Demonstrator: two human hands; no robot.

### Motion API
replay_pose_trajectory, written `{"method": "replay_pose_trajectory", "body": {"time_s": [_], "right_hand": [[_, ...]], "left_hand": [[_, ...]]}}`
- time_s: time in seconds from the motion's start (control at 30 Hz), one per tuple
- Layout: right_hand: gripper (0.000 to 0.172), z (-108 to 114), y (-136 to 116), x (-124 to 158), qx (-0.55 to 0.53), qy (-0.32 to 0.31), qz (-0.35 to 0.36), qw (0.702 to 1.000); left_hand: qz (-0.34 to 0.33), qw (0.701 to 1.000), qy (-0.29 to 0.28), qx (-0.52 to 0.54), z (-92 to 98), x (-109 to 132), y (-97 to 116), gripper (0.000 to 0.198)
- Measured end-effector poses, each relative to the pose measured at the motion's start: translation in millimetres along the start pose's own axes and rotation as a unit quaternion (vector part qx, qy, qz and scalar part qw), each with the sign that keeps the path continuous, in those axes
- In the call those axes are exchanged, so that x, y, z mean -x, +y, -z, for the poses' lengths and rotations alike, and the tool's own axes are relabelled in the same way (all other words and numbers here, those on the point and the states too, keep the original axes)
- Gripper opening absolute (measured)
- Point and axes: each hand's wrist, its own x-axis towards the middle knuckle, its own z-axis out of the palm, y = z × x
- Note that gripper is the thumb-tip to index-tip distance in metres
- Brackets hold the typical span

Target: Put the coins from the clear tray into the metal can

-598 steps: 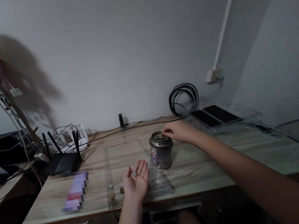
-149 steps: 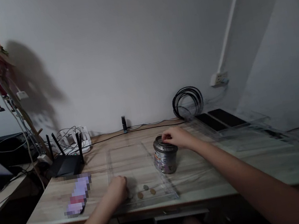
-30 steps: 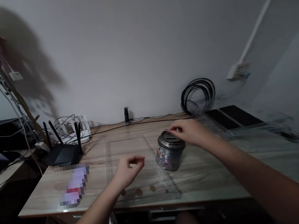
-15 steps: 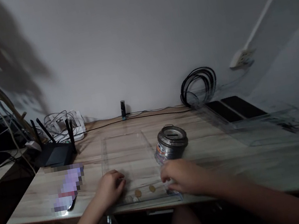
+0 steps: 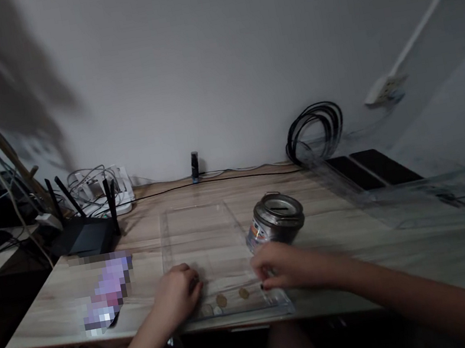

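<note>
Left of the clear tray (image 5: 197, 228): black router (image 5: 84, 239) at far edge of wooden desk (image 5: 364, 258); blurred purple item (image 5: 104, 289) nearer the front; left hand (image 5: 177, 295) resting knuckles-up at tray's near-left corner, fingers curled, contents not discernible; coins (image 5: 221, 301) lying flat inside tray's near edge, directly between the hands, roughly equally near each; right hand (image 5: 285, 266) at tray's near-right corner, fingertips bent down beside the coins, grip on anything not discernible; metal money tin (image 5: 275, 226), slot up, just behind right hand, right of tray; coiled black cable (image 5: 315, 132) and clear box (image 5: 398, 193) farther right; nothing lying between fingers and coins.
</note>
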Motion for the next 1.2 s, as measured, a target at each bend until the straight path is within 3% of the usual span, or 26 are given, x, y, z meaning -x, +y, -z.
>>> {"method": "replay_pose_trajectory", "body": {"time_s": [0.07,0.13,0.2,0.27,0.4,0.53,0.63,0.73,0.83,0.9,0.97,1.07,1.2], "right_hand": [[0.011,29.2,4.6,16.2,0.008,0.135,-0.017,0.991],[0.015,58.0,15.0,29.9,0.065,0.274,-0.087,0.956],[0.016,77.2,29.7,36.0,0.116,0.334,-0.172,0.919],[0.013,82.9,44.6,33.9,0.128,0.31,-0.214,0.917],[0.012,72.9,63.1,19.1,0.118,0.234,-0.197,0.945],[0.013,73.6,68.7,13.8,0.142,0.23,-0.196,0.943],[0.018,72.0,55.6,16.4,0.155,0.284,-0.175,0.93],[0.023,42.1,19.6,16.3,0.139,0.316,-0.115,0.931],[0.017,-12.4,-18.6,7.7,0.096,0.177,-0.043,0.979],[0.016,-45.6,-30.5,-2.1,0.05,0.115,-0.05,0.991],[0.014,-66.1,-28.6,-12.6,-0.03,0.09,-0.067,0.993],[0.02,-75.1,-12.4,-24.6,-0.133,0.06,-0.067,0.987],[0.019,-75.4,2.2,-30.0,-0.134,0.047,-0.076,0.987]], "left_hand": [[-0.006,1.0,0.0,-0.01,-0.7,0.2,-0.5,0.023],[-0.012,1.0,-0.001,-0.019,-0.5,0.3,-0.3,0.023],[-0.008,1.0,-0.004,-0.026,0.5,0.4,0.7,0.022],[-0.001,0.999,-0.01,-0.03,1.5,0.3,1.8,0.021],[-0.007,0.999,-0.024,-0.037,0.7,-0.1,1.5,0.017],[-0.024,0.999,-0.024,-0.041,-0.9,-0.4,-2.7,0.017],[-0.032,0.998,-0.034,-0.03,1.5,-2.0,-2.2,0.019],[-0.054,0.997,-0.063,-0.006,6.6,-6.1,9.0,0.024],[-0.087,0.99,-0.112,-0.001,10.9,-11.2,27.6,0.026],[-0.094,0.986,-0.139,-0.014,12.3,-14.1,37.6,0.024],[-0.094,0.984,-0.152,-0.021,12.8,-16.2,42.5,0.023],[-0.09,0.983,-0.159,-0.026,14.2,-17.6,42.9,0.023],[-0.072,0.983,-0.17,-0.015,17.4,-16.8,43.9,0.023]]}}
